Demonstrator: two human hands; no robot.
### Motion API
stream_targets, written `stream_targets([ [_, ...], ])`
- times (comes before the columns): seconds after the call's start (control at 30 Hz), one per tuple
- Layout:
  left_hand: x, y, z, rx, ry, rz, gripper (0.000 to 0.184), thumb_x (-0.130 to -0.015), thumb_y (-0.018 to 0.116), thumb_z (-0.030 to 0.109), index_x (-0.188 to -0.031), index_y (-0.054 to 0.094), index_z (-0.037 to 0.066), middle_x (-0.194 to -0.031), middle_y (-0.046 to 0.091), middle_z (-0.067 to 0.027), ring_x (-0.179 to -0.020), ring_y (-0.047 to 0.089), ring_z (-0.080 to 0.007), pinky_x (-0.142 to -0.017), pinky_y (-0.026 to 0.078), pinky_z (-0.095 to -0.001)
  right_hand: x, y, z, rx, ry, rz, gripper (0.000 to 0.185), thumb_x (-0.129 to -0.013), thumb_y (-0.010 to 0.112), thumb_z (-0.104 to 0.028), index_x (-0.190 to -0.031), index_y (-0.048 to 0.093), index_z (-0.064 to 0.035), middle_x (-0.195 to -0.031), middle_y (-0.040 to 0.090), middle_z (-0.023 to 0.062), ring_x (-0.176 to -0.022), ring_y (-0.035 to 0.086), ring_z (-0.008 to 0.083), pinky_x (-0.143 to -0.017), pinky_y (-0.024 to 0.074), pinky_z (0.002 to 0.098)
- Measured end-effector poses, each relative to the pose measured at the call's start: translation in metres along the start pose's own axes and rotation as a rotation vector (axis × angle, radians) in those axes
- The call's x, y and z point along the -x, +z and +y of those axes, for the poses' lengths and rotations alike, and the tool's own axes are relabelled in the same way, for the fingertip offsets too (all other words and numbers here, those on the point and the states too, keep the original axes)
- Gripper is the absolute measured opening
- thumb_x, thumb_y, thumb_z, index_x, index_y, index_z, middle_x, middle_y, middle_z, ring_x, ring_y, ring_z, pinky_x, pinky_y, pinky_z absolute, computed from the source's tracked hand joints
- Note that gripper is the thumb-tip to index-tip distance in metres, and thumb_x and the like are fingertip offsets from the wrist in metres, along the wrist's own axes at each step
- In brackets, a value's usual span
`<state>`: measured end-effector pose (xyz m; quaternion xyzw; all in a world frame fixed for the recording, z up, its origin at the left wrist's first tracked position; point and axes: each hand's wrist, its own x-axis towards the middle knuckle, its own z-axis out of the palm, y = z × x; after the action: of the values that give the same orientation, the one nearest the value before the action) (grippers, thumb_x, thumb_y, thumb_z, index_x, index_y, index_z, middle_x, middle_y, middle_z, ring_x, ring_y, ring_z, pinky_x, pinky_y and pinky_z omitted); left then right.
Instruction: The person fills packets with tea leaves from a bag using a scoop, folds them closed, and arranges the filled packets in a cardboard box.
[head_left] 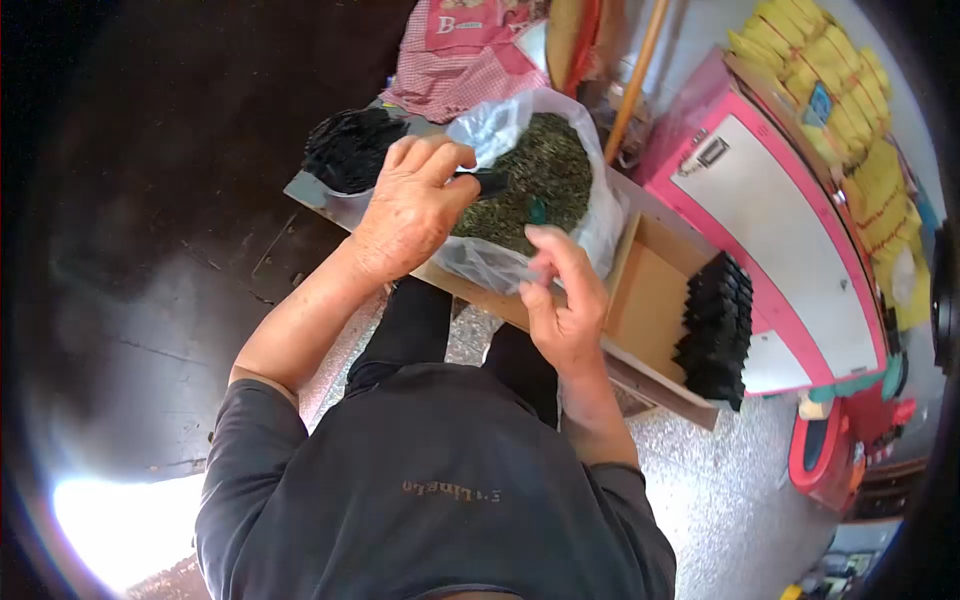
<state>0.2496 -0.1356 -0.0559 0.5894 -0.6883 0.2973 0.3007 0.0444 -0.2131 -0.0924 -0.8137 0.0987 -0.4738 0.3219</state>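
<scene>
Over a clear plastic bag full of dried, greenish chopped leaves, my left hand is closed on a small black packet. Its fingers cover most of the packet. My right hand is at the near right side of the bag, slightly blurred. Thumb and forefinger are curved and apart, and I see nothing between them. A dark green piece, perhaps a scoop, sticks out of the leaves just beyond the right fingertips. Beyond my left hand lies a heap of black packets.
To the right, an open cardboard box holds a row of black packets. A pink and white cabinet stands behind it, with yellow bundles on top. A wooden pole leans behind the bag, near a pink checked cloth.
</scene>
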Motion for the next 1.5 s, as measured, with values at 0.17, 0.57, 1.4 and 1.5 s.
stream_targets([
  [0.17,-0.011,0.014,0.021,0.1,0.146,-0.069,0.015,-0.07,0.061,0.014,-0.083,0.063,0.007,-0.108,0.056,-0.0066,-0.111,0.053,-0.0267,-0.096,0.038,-0.0424,-0.007,-0.005,0.003,0.143,-0.125,0.0,0.046,-0.077,0.065,0.001,-0.122,0.058,-0.0016,-0.119,0.063,0.0124,-0.081,0.061,0.0193,-0.068,0.0509,0.029],
  [0.57,-0.03,0.027,0.039,0.248,0.32,-0.143,0.02,-0.07,0.06,0.015,-0.086,0.067,0.005,-0.111,0.056,-0.0067,-0.116,0.05,-0.0252,-0.101,0.037,-0.0412,0.001,-0.02,0.009,0.466,0.008,0.018,0.032,-0.075,0.066,-0.002,-0.106,0.063,-0.0021,-0.098,0.068,0.0156,-0.084,0.066,0.0316,-0.07,0.0529,0.0391],
  [1.4,-0.033,0.093,0.019,1.524,-0.408,-1.006,0.085,-0.062,0.087,0.031,-0.133,0.052,0.001,-0.122,0.061,-0.0042,-0.115,0.055,-0.015,-0.106,0.036,-0.0315,-0.002,-0.083,0.049,0.349,-0.206,-0.173,0.008,-0.069,0.064,-0.01,-0.075,0.068,-0.0058,-0.102,0.068,0.0031,-0.116,0.055,0.0264,-0.093,0.0415,0.042],
  [1.5,-0.028,0.097,0.011,1.632,-0.423,-1.02,0.082,-0.063,0.087,0.028,-0.133,0.053,0.002,-0.121,0.061,-0.004,-0.115,0.054,-0.0133,-0.105,0.036,-0.0299,-0.004,-0.084,0.048,0.337,-0.214,-0.233,0.019,-0.061,0.071,-0.005,-0.079,0.067,-0.0022,-0.102,0.067,0.0051,-0.118,0.055,0.0295,-0.093,0.0442,0.044],
])
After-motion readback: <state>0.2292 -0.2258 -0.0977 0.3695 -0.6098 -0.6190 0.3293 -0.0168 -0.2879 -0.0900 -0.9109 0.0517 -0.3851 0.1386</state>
